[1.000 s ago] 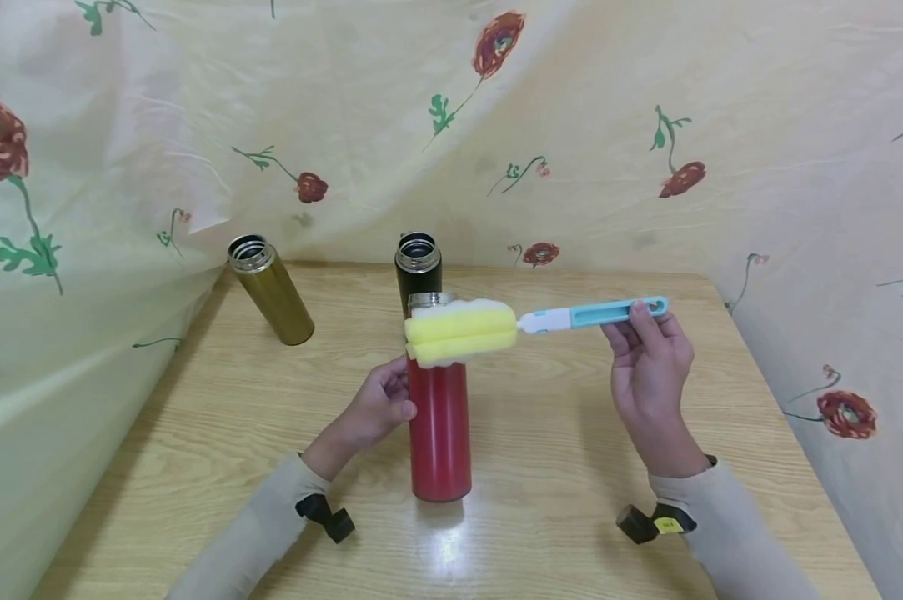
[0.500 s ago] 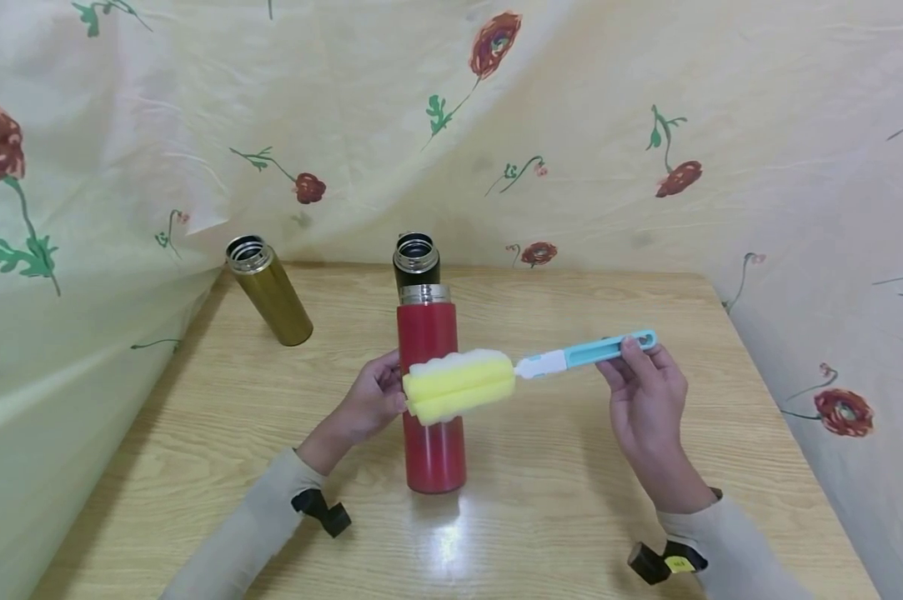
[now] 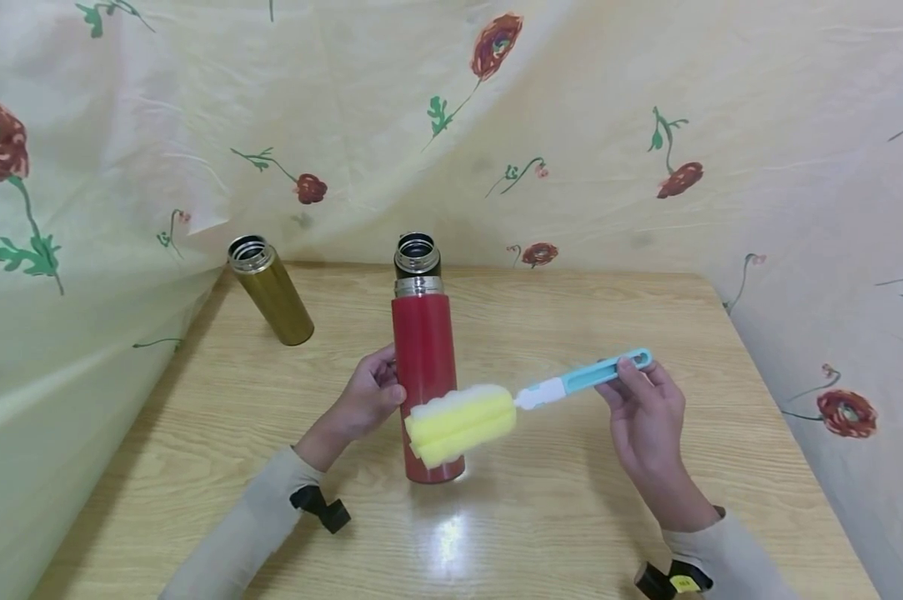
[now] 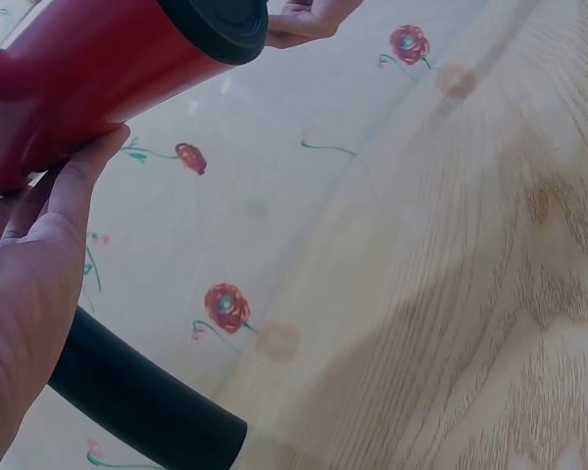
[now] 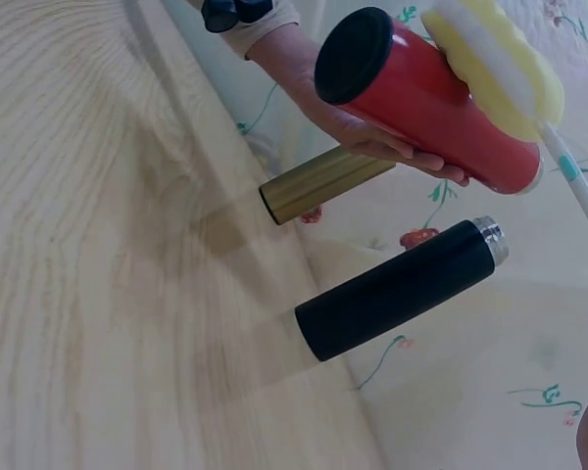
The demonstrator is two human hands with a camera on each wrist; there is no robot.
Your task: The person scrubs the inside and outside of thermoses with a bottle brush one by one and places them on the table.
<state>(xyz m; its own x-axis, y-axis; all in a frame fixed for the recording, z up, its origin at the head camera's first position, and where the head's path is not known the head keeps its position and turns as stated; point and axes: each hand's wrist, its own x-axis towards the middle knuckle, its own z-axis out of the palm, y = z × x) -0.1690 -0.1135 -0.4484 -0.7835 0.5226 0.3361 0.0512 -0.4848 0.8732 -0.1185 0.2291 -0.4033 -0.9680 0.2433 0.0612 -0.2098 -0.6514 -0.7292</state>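
Observation:
My left hand point(image 3: 364, 398) grips a red vacuum flask point(image 3: 423, 346) around its side, fingers behind and thumb in front. The flask is lidless, with a bare steel neck, and its dark base hangs above the table in the right wrist view. Between thumb and fingers, my right hand point(image 3: 649, 421) pinches the end of a bottle brush's blue-and-white handle point(image 3: 589, 375). Its yellow-and-white sponge head point(image 3: 462, 427) overlaps the flask's lower half in the head view; whether they touch I cannot tell. The right wrist view shows the sponge point(image 5: 500, 69) alongside the red flask point(image 5: 426, 113).
Behind the red flask stands a lidless black flask point(image 5: 402, 289), mostly hidden in the head view. A gold flask point(image 3: 274, 296), also lidless, stands at the back left of the wooden table point(image 3: 556, 500). Flower-patterned cloth point(image 3: 594, 100) hangs around the back and sides.
The sponge head has come down from the red flask's neck to its lower part, and the brush tilts more. My left hand has shifted the flask slightly up and left in the head view.

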